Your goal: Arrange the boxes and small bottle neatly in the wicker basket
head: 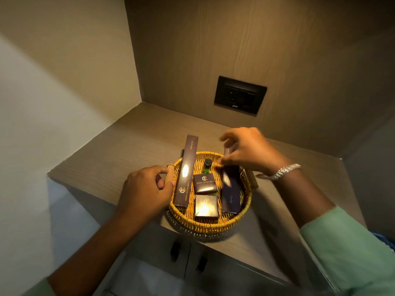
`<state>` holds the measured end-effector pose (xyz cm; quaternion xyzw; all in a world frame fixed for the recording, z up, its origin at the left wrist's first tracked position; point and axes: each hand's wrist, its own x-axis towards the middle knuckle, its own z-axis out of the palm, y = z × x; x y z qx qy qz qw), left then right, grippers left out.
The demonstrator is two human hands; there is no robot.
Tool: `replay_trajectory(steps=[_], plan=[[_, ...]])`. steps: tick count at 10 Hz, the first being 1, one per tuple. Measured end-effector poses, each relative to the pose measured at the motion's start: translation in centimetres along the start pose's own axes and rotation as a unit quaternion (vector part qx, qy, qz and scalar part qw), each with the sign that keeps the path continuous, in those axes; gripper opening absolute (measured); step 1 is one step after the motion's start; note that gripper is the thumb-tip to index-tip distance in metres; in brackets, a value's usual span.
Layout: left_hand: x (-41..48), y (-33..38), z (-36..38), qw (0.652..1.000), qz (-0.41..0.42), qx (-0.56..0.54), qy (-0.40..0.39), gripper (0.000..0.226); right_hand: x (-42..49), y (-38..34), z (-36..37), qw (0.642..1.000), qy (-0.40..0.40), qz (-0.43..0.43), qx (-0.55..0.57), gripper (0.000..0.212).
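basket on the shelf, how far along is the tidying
Mostly done: the dental kit box, comb box, two small square boxes and the small green bottle all sit in the wicker basket. The right hand hovers over the comb box; the left hand is at the basket's rim. Only final straightening seems left.

The one camera sits on my head. It looks forward and down, close over my left hand (pixel 147 189) and right hand (pixel 248 152).
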<state>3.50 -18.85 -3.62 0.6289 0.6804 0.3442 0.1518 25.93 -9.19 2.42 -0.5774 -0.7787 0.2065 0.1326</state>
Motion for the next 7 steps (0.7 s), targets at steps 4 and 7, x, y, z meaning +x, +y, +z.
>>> replay_trajectory(steps=[4,7], plan=[[4.9,-0.9,-0.5,0.998,0.038,-0.008,-0.044,0.026,-8.1,3.0,5.6,0.930,0.254,0.208,0.166,0.012],[8.4,-0.9,-2.4,0.991,0.089,0.033,-0.093,0.021,-7.6,-1.6,6.2,0.913,0.277,0.262,0.148,0.015]])
